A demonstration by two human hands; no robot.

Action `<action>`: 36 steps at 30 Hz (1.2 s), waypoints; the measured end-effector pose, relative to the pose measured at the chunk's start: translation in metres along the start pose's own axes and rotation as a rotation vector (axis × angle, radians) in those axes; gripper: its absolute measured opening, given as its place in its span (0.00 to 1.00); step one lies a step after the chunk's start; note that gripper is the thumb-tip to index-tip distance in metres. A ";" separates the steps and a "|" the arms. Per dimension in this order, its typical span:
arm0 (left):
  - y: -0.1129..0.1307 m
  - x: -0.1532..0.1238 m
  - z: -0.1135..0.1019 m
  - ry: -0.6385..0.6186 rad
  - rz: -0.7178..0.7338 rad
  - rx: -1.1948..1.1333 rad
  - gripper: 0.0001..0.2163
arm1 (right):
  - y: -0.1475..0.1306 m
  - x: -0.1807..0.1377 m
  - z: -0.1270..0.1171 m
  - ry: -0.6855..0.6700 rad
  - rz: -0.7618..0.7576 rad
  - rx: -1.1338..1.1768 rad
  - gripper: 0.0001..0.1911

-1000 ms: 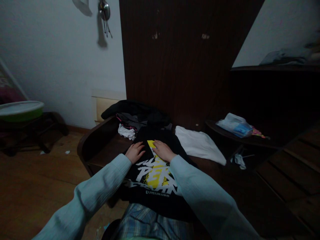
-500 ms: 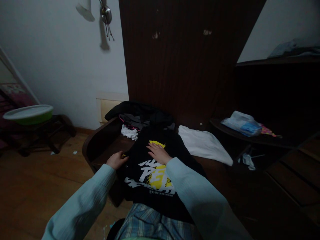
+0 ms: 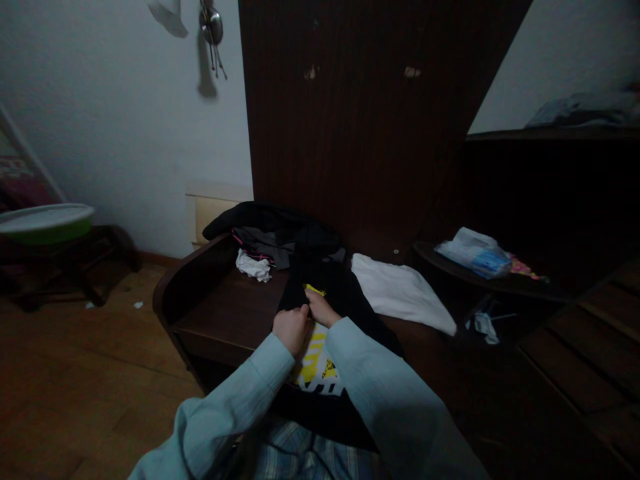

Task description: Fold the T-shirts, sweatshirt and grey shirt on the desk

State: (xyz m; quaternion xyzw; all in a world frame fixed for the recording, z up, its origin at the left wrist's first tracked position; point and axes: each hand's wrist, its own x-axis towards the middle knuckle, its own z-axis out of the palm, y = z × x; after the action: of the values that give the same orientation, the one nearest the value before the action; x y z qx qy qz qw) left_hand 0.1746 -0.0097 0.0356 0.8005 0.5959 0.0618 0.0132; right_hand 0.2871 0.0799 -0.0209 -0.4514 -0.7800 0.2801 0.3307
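Observation:
A black T-shirt point(image 3: 330, 273) with a yellow and white print lies over the dark wooden bench and reaches down to my lap. Its left side is folded in toward the middle, covering part of the lettering. My left hand point(image 3: 291, 328) is closed on the folded cloth near the centre of the print. Right beside it, my right hand point(image 3: 323, 309) rests on the shirt at the yellow patch. The fingertips of that hand are hidden at the fold, so its grip does not show clearly.
A folded white cloth point(image 3: 400, 293) lies right of the shirt. Behind are dark clothes point(image 3: 280, 227) and a crumpled white cloth point(image 3: 253, 266). The bench point(image 3: 215, 323) has a raised left end. A plastic packet point(image 3: 475, 252) sits on a side shelf; a green basin point(image 3: 47, 230) stands far left.
My left hand has moved right from the shirt's left edge to the middle, bringing that side over. Bare bench now shows on the left. My right hand has stayed near the yellow patch.

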 end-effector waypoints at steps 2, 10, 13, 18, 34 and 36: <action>0.005 -0.002 0.009 -0.026 0.021 0.025 0.09 | 0.004 0.004 -0.003 0.131 0.118 0.245 0.17; -0.011 -0.029 0.016 -0.012 0.062 -0.059 0.13 | -0.006 0.000 -0.006 0.109 0.043 0.233 0.13; -0.017 -0.048 0.018 0.007 -0.042 -0.096 0.14 | -0.007 0.000 -0.006 0.084 0.052 0.171 0.12; -0.027 -0.088 0.035 -0.005 -0.160 -0.132 0.12 | -0.003 0.001 -0.006 0.098 0.058 0.136 0.12; -0.011 -0.106 0.024 -0.058 0.228 -0.280 0.11 | 0.007 0.004 -0.004 0.133 0.072 0.069 0.19; -0.019 -0.082 0.022 0.131 0.242 -0.291 0.13 | 0.006 0.005 -0.003 0.132 0.086 0.058 0.20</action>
State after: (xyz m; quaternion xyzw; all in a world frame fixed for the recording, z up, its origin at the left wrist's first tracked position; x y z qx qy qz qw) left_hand 0.1355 -0.0811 0.0056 0.8502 0.4798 0.2006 0.0826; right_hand 0.2910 0.0876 -0.0223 -0.4924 -0.7279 0.2860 0.3821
